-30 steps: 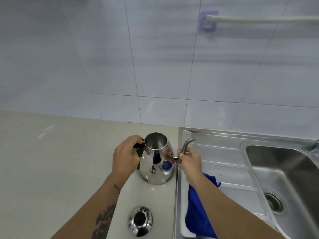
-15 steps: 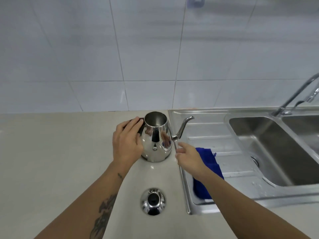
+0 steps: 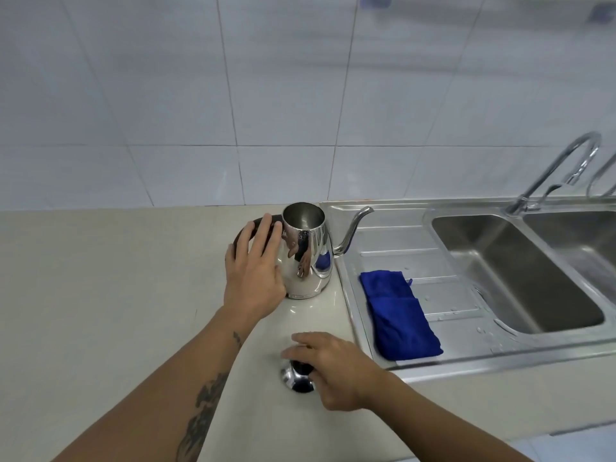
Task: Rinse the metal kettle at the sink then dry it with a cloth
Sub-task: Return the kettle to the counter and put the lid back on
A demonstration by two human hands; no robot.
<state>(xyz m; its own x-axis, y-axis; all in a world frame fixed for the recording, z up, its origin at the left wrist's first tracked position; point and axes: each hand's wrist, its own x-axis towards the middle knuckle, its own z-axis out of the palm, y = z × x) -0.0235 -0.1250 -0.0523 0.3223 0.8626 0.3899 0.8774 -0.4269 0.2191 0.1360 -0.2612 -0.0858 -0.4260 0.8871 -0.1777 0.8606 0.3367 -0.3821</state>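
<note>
Two basins of the steel sink [image 3: 520,331] are lying to your right, with the faucet [image 3: 553,171] arching over the divider between them. Left of the sink, the pale countertop [image 3: 100,295] is carrying the rest of the items. On the sink's ribbed draining board, the blue cloth [image 3: 398,318] is lying folded and flat — well apart from both of your hands, with water droplets sitting just beside it.

Near the counter's right edge, the metal kettle [image 3: 308,255] is standing upright with its mouth uncovered and its thin spout [image 3: 355,226] pointing toward the sink. Your left hand [image 3: 255,278] is resting against the kettle's left side, fingers spread and extended over the dark handle [image 3: 253,228] — not curled closed around it.

Nearer to you on the counter, the kettle lid [image 3: 296,378] is sitting apart from the kettle. Your right hand [image 3: 333,368] is covering it from above, fingers bent down over the black knob; whether they are actually gripping it cannot be told.
</note>
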